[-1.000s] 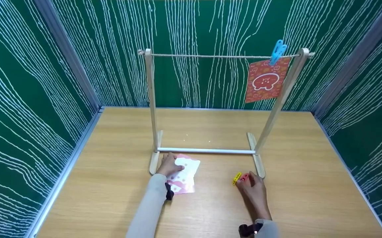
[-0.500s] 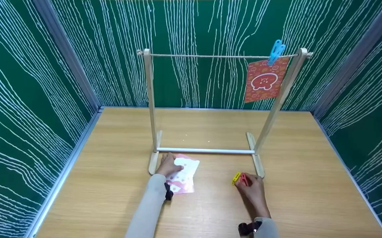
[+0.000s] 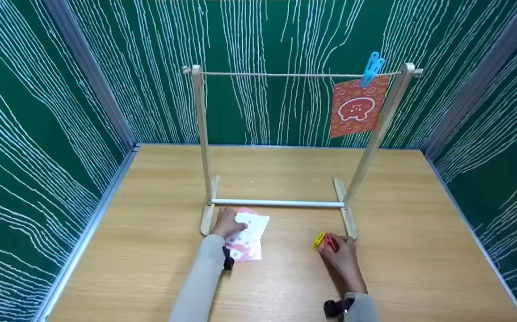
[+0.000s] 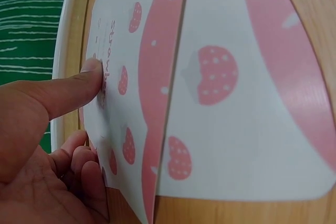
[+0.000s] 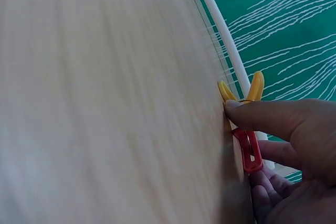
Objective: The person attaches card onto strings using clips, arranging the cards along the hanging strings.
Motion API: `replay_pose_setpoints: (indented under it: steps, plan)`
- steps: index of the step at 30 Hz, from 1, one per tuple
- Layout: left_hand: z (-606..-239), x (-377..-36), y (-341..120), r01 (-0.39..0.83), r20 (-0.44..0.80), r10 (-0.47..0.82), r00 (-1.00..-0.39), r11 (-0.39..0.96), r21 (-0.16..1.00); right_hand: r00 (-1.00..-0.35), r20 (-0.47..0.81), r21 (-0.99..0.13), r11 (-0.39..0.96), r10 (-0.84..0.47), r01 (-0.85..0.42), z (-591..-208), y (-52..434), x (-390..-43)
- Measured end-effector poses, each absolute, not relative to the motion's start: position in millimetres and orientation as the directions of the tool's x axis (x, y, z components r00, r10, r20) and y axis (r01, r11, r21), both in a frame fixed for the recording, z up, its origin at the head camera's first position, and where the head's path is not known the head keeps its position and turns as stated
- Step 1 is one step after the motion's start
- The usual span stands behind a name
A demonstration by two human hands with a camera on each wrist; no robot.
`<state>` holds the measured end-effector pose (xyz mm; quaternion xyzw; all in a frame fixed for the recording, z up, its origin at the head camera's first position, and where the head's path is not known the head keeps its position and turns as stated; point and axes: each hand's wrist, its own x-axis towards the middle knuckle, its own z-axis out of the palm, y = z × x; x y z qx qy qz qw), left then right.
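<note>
Pinching a red clothespin [image 3: 329, 242] off the wooden table [image 3: 401, 250] with right hand [image 3: 342, 259]

Pressing the strawberry-print envelope [image 3: 248, 236] flat with left hand [image 3: 228, 222], forefinger stretched out; yellow clothespin [image 3: 319, 240] lying just beside.

1. The left hand [image 3: 228, 222] lies low and forward at the end of a light-sleeved forearm stretched straight ahead, a dark strap at the wrist.
2. Its thumb [image 4: 63, 90] is extended and pressing flat; the other fingers curl loosely beneath.
3. The right hand [image 3: 339, 256] reaches forward, forearm angled inward, a dark strap at that wrist too.
4. Its grip is a pinch: thumb [image 5: 262, 116] on top, fingers curled below.
</note>
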<state>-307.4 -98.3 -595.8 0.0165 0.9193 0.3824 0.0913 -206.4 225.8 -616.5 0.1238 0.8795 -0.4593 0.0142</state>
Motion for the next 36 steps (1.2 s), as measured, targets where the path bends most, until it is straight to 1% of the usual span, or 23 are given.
replay_pose_setpoints:
  steps: [8,12,19,23,30,36]
  plan:
    - [-592.4,-308.0,-97.6,-0.026,-0.158,0.105,-0.982,0.749,0.662,-0.976,-0.029,-0.799,0.582,0.214,0.151,-618.2,226.9,-204.7]
    - [-589.5,-307.2,-95.5,-0.041,-0.162,0.087,-0.983,0.753,0.657,-0.975,-0.024,-0.799,0.582,0.221,0.151,-618.1,226.6,-204.9]
    - [-588.8,-308.2,-94.1,-0.001,-0.115,0.096,-0.989,0.764,0.646,-0.969,-0.016,-0.802,0.576,0.245,0.159,-618.8,226.4,-205.2]
    - [-588.4,-309.3,-94.4,-0.014,-0.129,0.090,-0.988,0.767,0.642,-0.966,-0.027,-0.804,0.568,0.258,0.175,-618.3,225.1,-205.1]
    - [-588.2,-310.4,-97.0,-0.061,-0.166,0.073,-0.983,0.730,0.680,-0.959,-0.047,-0.815,0.545,0.279,0.198,-616.7,223.6,-206.1]
    - [-593.5,-310.8,-94.1,-0.007,-0.124,0.100,-0.987,0.750,0.661,-0.965,0.045,-0.800,0.588,0.258,0.120,-616.7,227.7,-202.3]
